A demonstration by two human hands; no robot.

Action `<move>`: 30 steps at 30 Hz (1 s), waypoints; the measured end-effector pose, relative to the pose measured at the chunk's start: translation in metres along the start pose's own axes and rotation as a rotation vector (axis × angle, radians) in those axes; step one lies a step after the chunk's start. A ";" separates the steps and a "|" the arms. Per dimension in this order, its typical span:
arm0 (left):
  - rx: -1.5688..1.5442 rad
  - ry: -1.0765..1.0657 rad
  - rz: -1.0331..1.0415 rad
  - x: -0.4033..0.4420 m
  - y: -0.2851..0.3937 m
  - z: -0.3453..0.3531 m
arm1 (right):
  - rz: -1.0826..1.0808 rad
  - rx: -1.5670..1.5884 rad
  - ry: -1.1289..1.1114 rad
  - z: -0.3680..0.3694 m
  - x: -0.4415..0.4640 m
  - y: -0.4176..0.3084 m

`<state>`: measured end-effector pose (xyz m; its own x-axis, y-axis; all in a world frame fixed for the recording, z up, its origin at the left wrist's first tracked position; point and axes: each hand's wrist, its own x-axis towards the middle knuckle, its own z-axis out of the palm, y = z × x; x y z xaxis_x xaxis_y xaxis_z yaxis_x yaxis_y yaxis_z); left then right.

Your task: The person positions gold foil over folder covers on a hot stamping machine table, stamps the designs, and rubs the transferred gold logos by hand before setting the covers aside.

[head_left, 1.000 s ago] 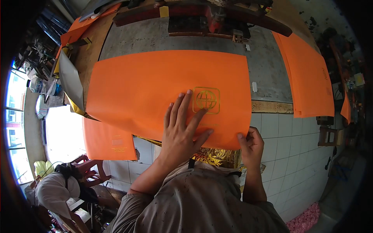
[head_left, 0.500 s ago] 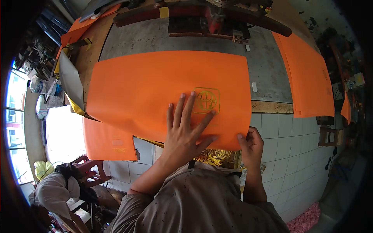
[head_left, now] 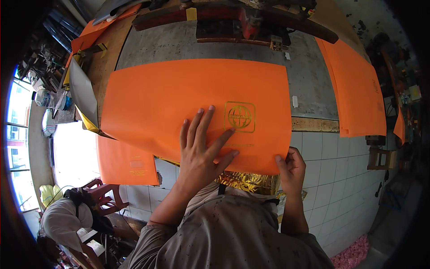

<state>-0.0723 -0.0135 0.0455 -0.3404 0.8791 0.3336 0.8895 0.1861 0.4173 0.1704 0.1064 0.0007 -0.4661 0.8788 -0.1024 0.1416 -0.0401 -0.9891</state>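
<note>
A large orange sheet lies over the grey table plate, its near edge overhanging the front. On its right part is a gold globe emblem in a square frame, with a faint line of gold print below. My left hand rests on the sheet with fingers spread, left of the emblem. At the sheet's near right corner my right hand is closed, pinching the edge between thumb and fingers. Crumpled gold foil shows under the near edge, in front of my body.
A red press frame spans the table's far side. Stacked orange sheets hang over the right end. Another printed orange sheet lies lower left, near a red stool. At far lower left a person in a light shirt bends over.
My left hand has slid a little to the left, away from the emblem, uncovering more of the gold print. My right hand keeps its hold on the corner.
</note>
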 end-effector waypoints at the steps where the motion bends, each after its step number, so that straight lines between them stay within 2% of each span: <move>1: 0.000 0.009 -0.005 0.000 -0.002 0.000 | 0.006 -0.002 0.000 0.000 0.000 0.000; 25: 0.022 0.046 -0.031 -0.010 -0.016 -0.007 | -0.065 0.092 -0.017 0.005 0.005 -0.010; 28: -0.031 0.049 -0.017 -0.013 -0.016 -0.013 | -0.006 0.236 -0.129 -0.005 0.010 -0.020; 30: -0.117 0.085 0.013 -0.019 -0.022 -0.022 | -0.037 0.339 -0.102 0.001 0.016 -0.029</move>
<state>-0.0920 -0.0436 0.0489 -0.3579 0.8397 0.4084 0.8543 0.1180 0.5062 0.1582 0.1215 0.0276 -0.5530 0.8312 -0.0585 -0.1673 -0.1796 -0.9694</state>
